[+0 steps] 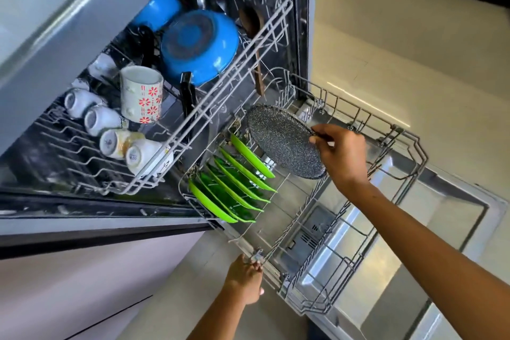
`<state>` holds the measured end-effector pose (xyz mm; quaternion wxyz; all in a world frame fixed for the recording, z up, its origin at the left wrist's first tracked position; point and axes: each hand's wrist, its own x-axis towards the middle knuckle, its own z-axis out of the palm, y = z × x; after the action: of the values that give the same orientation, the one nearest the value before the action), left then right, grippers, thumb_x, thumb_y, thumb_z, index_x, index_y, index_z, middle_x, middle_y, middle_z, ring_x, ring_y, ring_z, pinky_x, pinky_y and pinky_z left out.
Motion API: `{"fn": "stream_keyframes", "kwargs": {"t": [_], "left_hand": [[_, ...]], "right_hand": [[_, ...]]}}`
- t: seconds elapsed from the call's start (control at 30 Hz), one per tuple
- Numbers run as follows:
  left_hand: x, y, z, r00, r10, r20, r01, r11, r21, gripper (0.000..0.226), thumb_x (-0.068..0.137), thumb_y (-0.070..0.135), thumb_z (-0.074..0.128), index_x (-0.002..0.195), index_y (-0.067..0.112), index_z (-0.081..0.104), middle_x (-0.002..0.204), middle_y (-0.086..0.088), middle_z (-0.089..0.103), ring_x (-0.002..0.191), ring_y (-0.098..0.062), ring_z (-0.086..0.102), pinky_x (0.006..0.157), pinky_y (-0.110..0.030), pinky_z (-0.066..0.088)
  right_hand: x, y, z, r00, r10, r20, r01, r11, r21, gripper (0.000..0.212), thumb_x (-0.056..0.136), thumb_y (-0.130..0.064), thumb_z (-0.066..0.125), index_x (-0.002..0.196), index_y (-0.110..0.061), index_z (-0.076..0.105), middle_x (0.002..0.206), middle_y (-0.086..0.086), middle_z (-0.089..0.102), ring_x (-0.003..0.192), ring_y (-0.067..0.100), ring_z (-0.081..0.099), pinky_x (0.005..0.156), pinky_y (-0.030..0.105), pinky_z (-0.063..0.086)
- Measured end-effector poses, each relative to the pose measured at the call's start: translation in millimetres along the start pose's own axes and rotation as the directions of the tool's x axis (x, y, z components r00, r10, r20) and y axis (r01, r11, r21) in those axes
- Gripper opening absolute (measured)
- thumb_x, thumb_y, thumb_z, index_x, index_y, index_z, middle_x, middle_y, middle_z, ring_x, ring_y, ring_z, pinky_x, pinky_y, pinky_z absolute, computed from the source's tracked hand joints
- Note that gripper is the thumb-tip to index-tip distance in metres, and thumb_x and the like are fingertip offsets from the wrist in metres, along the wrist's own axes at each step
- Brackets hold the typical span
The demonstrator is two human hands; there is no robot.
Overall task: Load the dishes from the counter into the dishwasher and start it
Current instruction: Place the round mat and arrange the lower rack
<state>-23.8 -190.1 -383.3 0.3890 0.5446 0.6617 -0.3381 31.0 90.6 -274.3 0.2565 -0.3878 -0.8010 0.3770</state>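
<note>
Right hand (340,153) fingers clamped on rim of speckled pan (284,141), tilted over lower rack (414,146) beside green plates (237,182); left hand (245,276) fingers closed on rack front edge; seat pan upright between tines, steady rack
</note>
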Motion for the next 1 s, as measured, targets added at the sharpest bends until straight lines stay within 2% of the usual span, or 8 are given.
{"fn": "stream_keyframes", "kwargs": {"t": [0.1, 0.23, 0.33, 0.4, 0.6, 0.8, 0.9, 1.0], "left_hand": [[1, 2, 1, 1.0, -0.003, -0.004, 0.003, 1.0, 0.003, 0.057, 0.101, 0.031, 0.034, 0.147, -0.002, 0.021, 0.154, -0.016, 0.023, 0.141, -0.027, 0.023, 0.115, -0.041, 0.01], [-2, 4, 2, 1.0, -0.008, 0.0, 0.008, 1.0, -0.007, 0.059, 0.103, 0.031, 0.029, 0.149, 0.0, 0.01, 0.158, -0.014, 0.01, 0.145, -0.024, 0.009, 0.116, -0.042, 0.002], [-3, 2, 3, 1.0, -0.002, -0.001, 0.002, 1.0, -0.028, 0.06, 0.103, 0.031, 0.028, 0.15, 0.0, 0.009, 0.158, -0.013, 0.009, 0.146, -0.024, 0.007, 0.116, -0.041, 0.001], [-3, 2, 4, 1.0, -0.004, -0.002, 0.004, 0.999, -0.044, 0.059, 0.103, 0.03, 0.027, 0.15, 0.0, 0.009, 0.158, -0.013, 0.009, 0.146, -0.023, 0.007, 0.116, -0.041, 0.001], [-4, 1, 3, 1.0, 0.005, -0.001, -0.005, 0.996, -0.085, 0.057, 0.103, 0.029, 0.027, 0.15, 0.001, 0.009, 0.158, -0.012, 0.008, 0.146, -0.022, 0.005, 0.116, -0.042, -0.003], [-7, 0, 3, 1.0, 0.016, -0.009, -0.017, 0.993, -0.119, 0.059, 0.103, 0.031, 0.028, 0.15, 0.001, 0.007, 0.158, -0.012, 0.005, 0.146, -0.023, 0.004, 0.117, -0.041, -0.003], [-9, 0, 0, 1.0, 0.024, -0.004, -0.025, 0.991, -0.133, 0.059, 0.103, 0.029, 0.029, 0.151, 0.002, 0.007, 0.159, -0.011, 0.004, 0.146, -0.023, 0.003, 0.117, -0.041, -0.004], [-10, 0, -1, 1.0, 0.024, 0.009, -0.022, 0.988, -0.152, 0.06, 0.103, 0.03, 0.029, 0.151, 0.003, 0.006, 0.159, -0.011, 0.002, 0.146, -0.022, 0.001, 0.117, -0.04, -0.005]], "right_hand": [[8, -3, 15, 1.0, 0.013, 0.0, -0.013, 1.0, 0.018, 0.018, 0.087, -0.009, 0.064, 0.105, -0.006, 0.07, 0.098, 0.007, 0.072, 0.078, 0.018, 0.068, 0.074, 0.027, 0.054], [17, -9, 39, 1.0, 0.024, 0.001, -0.024, 0.999, 0.03, 0.015, 0.088, -0.007, 0.063, 0.1, -0.005, 0.071, 0.091, 0.008, 0.072, 0.076, 0.02, 0.067, 0.072, 0.03, 0.054], [26, -5, 60, 0.998, 0.029, 0.054, -0.028, 0.999, -0.017, 0.017, 0.087, -0.006, 0.063, 0.103, -0.007, 0.071, 0.093, 0.009, 0.073, 0.08, 0.023, 0.068, 0.078, 0.031, 0.053], [31, 0, 73, 0.996, 0.023, 0.09, -0.02, 0.999, -0.043, 0.02, 0.086, -0.005, 0.064, 0.104, -0.008, 0.071, 0.095, 0.008, 0.073, 0.083, 0.023, 0.068, 0.082, 0.037, 0.054], [42, 4, 106, 0.978, 0.024, 0.206, 0.004, 0.991, -0.132, 0.019, 0.088, -0.001, 0.06, 0.103, -0.007, 0.069, 0.097, 0.013, 0.071, 0.088, 0.029, 0.067, 0.084, 0.044, 0.053], [44, 17, 118, 0.939, 0.098, 0.328, -0.023, 0.974, -0.224, 0.019, 0.088, 0.0, 0.058, 0.103, -0.008, 0.067, 0.094, 0.012, 0.07, 0.084, 0.026, 0.066, 0.083, 0.04, 0.054], [42, 16, 121, 0.903, 0.065, 0.424, 0.037, 0.973, -0.228, 0.028, 0.086, 0.005, 0.057, 0.11, -0.008, 0.064, 0.101, 0.01, 0.069, 0.09, 0.024, 0.064, 0.087, 0.031, 0.051], [45, 9, 126, 0.889, 0.031, 0.457, 0.07, 0.977, -0.203, 0.037, 0.085, 0.009, 0.056, 0.116, -0.011, 0.062, 0.109, 0.01, 0.067, 0.096, 0.023, 0.064, 0.089, 0.029, 0.051]]}}
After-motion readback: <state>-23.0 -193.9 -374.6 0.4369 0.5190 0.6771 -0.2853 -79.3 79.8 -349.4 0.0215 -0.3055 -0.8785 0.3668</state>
